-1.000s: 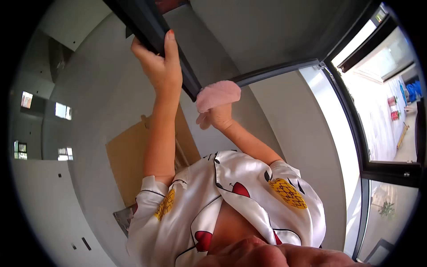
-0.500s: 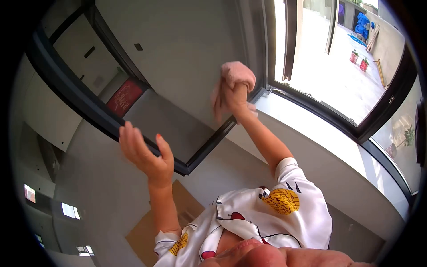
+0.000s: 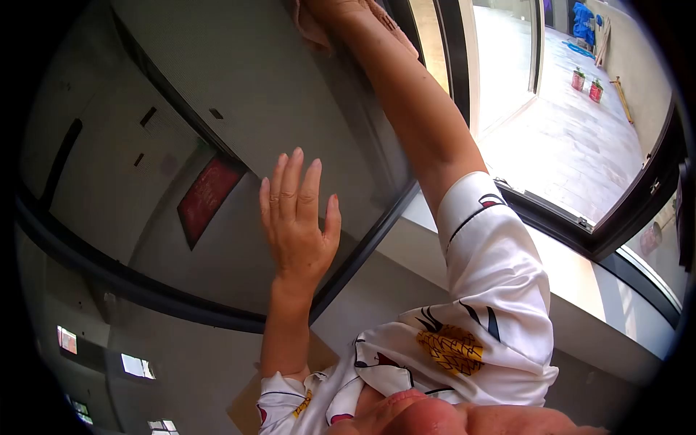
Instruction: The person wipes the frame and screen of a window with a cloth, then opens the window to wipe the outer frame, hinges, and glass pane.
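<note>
Two bare hands were raised to a large glass pane (image 3: 239, 109) set in a dark frame (image 3: 366, 246), which ran slantwise across the view. The left hand (image 3: 297, 217) lay flat with its back to the camera, palm towards the glass; its grip was open, four fingers (image 3: 290, 181) straight and close together, the thumb a little apart, holding nothing. It sat low on the pane, near the frame's lower edge and just right of a red sign (image 3: 206, 196) that showed in the glass.

The right hand (image 3: 341, 9) was stretched far up to the top edge of the view, where most of it was cut off. A pink cloth (image 3: 308, 25) lay under it against the upper part of the pane, with folds sticking out on both sides of the wrist. Whether its grip was closed round the cloth or merely pressed on it could not be told.

A white shirt (image 3: 493, 290) with printed patches covered the right shoulder. Beyond that arm, through the open window, a sunlit paved yard (image 3: 551, 145) held two red pots (image 3: 587, 81), well apart from both hands
</note>
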A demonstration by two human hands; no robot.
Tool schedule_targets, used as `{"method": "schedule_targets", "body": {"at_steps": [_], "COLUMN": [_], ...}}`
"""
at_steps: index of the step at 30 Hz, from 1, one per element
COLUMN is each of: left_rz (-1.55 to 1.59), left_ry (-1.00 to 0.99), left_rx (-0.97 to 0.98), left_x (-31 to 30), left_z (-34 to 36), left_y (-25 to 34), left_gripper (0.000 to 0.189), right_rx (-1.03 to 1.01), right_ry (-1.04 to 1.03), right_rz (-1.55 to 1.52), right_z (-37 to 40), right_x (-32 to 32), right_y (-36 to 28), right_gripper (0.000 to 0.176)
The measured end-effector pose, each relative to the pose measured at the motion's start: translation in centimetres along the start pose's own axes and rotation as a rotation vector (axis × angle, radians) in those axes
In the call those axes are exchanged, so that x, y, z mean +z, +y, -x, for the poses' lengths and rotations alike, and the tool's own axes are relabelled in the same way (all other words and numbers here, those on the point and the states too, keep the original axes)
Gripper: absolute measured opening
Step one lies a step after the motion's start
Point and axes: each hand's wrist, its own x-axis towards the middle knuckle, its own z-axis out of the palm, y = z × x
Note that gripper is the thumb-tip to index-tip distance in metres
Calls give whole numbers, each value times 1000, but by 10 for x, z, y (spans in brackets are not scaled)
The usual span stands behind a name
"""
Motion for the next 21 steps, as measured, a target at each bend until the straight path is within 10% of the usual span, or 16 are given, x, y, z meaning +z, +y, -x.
{"method": "schedule_targets", "body": {"at_steps": [9,14,21], "left_rz": [46,197,148], "left_ry": [-91,-231,-135], "left_rx": [-22,-65,-126], "left_x": [66,105,61], "left_z": [2,52,71], "left_y": [18,35,7], "left_gripper": [58,60,64], "right_rx": [103,536,271], "right_ry": [-843,-826,-791], "right_rz": [447,-10,-68], "right_z": [336,394,336], "right_x": [-146,-249,-213], "right_y": [10,-125,-155], "right_gripper": [66,58,53]}}
